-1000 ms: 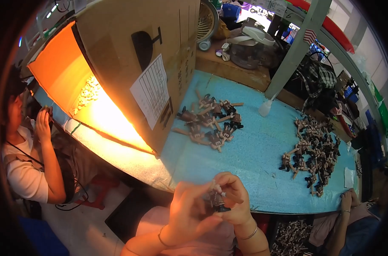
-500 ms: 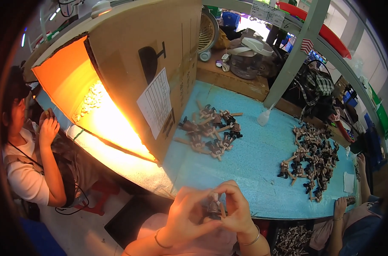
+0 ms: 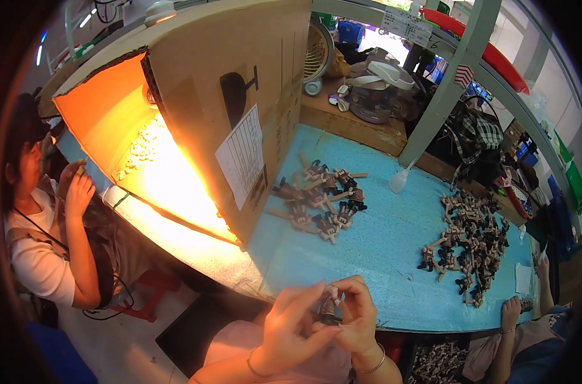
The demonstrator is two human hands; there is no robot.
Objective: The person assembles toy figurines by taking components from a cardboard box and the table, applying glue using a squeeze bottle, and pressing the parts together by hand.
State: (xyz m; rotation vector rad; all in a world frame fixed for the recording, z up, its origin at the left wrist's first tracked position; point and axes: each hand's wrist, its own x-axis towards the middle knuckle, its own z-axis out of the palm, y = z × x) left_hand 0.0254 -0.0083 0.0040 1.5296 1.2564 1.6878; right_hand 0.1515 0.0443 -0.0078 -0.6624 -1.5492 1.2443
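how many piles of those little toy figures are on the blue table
2. One pile lies mid-table beside the cardboard box; a bigger pile lies toward the right end. A single figure is held between left hand and right hand.

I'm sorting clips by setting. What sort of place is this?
Probably a small factory assembly bench. Both hands, left hand and right hand, hold one small figurine; heaps of like figurines lie on the blue worktable, with a co-worker beside.

small figure [image 3: 330,306] mostly hidden between both hands' fingers [image 3: 316,320]; details unclear.
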